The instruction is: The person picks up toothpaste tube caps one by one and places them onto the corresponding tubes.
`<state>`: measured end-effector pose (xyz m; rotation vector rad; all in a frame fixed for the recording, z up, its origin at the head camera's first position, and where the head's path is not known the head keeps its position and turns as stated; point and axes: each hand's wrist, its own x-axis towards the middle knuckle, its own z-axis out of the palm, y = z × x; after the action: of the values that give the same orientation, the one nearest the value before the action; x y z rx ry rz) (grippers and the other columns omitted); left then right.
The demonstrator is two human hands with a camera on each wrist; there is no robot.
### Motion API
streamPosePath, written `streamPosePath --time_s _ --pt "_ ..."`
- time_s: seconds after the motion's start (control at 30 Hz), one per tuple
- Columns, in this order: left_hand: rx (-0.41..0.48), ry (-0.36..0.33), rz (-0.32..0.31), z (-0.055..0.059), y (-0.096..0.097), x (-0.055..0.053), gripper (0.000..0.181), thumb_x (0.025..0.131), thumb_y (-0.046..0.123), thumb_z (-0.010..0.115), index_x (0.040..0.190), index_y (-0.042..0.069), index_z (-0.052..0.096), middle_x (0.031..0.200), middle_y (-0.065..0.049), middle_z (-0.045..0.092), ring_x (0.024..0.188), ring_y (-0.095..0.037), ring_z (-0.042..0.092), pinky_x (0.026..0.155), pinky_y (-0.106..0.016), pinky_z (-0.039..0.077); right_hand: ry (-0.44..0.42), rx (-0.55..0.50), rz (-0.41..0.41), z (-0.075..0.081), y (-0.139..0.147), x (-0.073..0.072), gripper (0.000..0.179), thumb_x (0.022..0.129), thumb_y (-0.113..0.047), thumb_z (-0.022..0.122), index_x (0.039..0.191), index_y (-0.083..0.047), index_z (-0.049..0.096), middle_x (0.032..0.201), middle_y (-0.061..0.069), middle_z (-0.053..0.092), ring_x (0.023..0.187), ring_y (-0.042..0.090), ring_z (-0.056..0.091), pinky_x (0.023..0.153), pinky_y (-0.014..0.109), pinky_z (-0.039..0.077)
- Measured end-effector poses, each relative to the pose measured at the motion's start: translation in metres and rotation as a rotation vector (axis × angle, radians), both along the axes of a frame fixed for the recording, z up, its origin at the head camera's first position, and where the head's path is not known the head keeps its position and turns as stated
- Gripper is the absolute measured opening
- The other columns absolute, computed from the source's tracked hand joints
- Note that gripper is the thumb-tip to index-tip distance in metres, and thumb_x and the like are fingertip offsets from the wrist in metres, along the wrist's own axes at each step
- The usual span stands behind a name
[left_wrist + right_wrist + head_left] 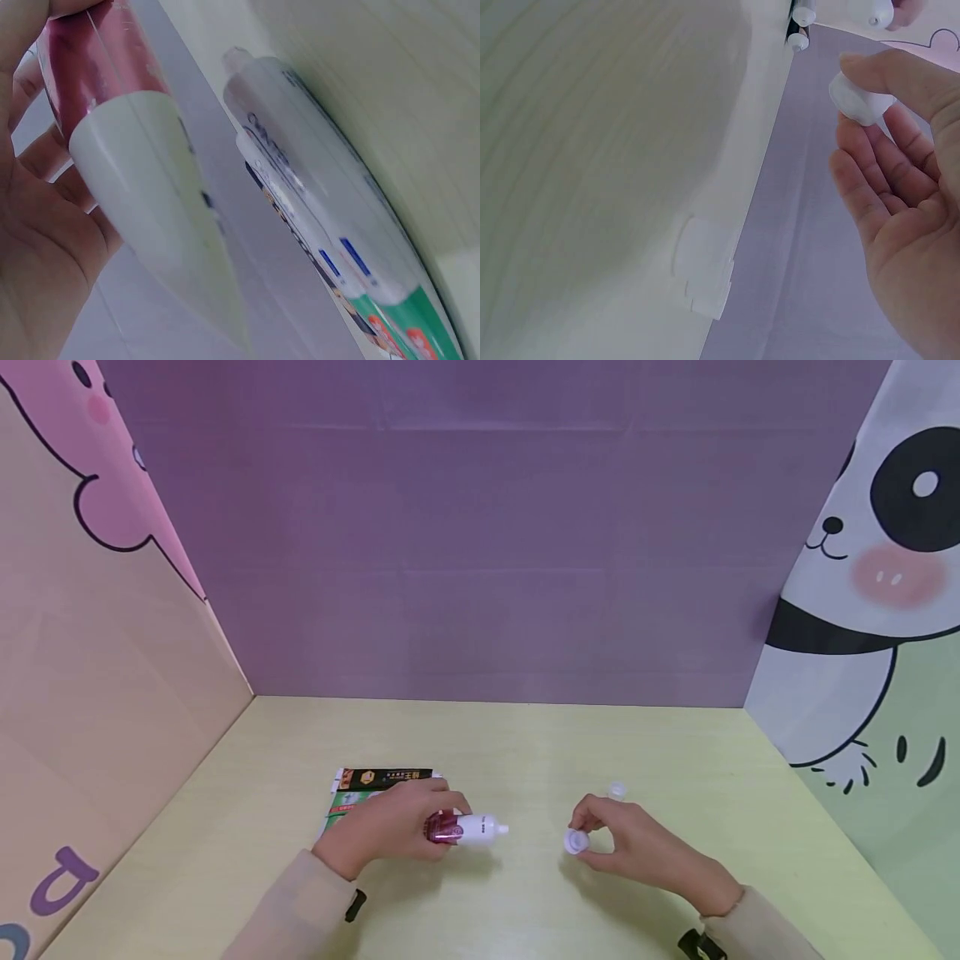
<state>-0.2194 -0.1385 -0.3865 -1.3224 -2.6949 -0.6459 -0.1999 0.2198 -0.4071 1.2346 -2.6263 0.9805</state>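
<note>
My left hand (pixel 405 822) grips a maroon-and-white toothpaste tube (pixel 468 829), held roughly level above the table with its bare nozzle pointing right. Close up in the left wrist view, the fingers wrap the maroon part of the tube (pixel 112 64). A white cap (pixel 576 841) is pinched between thumb and fingertips of my right hand (pixel 637 847), its hollow side showing in the head view. Thumb and cap (pixel 859 101) also show in the right wrist view. A gap separates the cap from the nozzle.
Toothpaste tubes lie on the table beyond my left hand: a black one (pixel 382 778) at the back and green-and-white ones (pixel 345 802) nearer, partly hidden. Another white cap (pixel 617 791) sits just behind my right hand. A purple wall (pixel 480 568) bounds the table's back.
</note>
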Motion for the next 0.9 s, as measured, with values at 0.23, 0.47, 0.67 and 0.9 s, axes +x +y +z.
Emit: streamPosePath --time_s 0.23,0.47,0.67,0.9 --pt "-0.007 0.021 -0.024 0.001 0.011 -0.002 0.032 0.079 0.014 0.079 0.108 0.019 0.069 0.086 0.012 0.055 0.071 -0.001 0.049 0.064 -0.018 0.046 0.01 -0.01 0.017 0.0 -0.005 -0.001 0.034 0.084 -0.004 0.079 0.106 -0.019 0.059 0.101 -0.014 0.063 0.093 0.007 0.064 0.082 0.036 0.055" --pt "-0.003 0.025 -0.035 0.0 0.02 -0.004 0.029 0.081 0.017 0.078 0.109 0.019 0.068 0.084 0.012 0.055 0.071 -0.002 0.049 0.065 -0.018 0.045 0.059 -0.062 0.062 -0.003 -0.011 -0.003 0.034 0.085 -0.001 0.078 0.112 -0.015 0.061 0.107 -0.009 0.064 0.091 0.007 0.064 0.08 0.035 0.056" --pt "-0.002 -0.015 -0.046 0.0 0.027 -0.006 0.029 0.084 0.021 0.077 0.111 0.018 0.068 0.086 0.013 0.055 0.071 -0.001 0.05 0.065 -0.017 0.046 0.068 -0.094 0.078 -0.008 -0.016 -0.006 0.038 0.083 0.003 0.078 0.113 -0.014 0.062 0.107 -0.007 0.064 0.09 0.007 0.065 0.078 0.035 0.057" --pt "-0.002 -0.063 -0.063 0.001 0.035 -0.005 0.028 0.084 0.019 0.078 0.11 0.017 0.068 0.086 0.012 0.056 0.071 0.0 0.052 0.065 -0.016 0.047 0.056 -0.105 0.038 -0.007 -0.021 -0.004 0.033 0.084 -0.002 0.079 0.107 -0.016 0.06 0.103 -0.009 0.064 0.088 0.008 0.064 0.077 0.033 0.057"
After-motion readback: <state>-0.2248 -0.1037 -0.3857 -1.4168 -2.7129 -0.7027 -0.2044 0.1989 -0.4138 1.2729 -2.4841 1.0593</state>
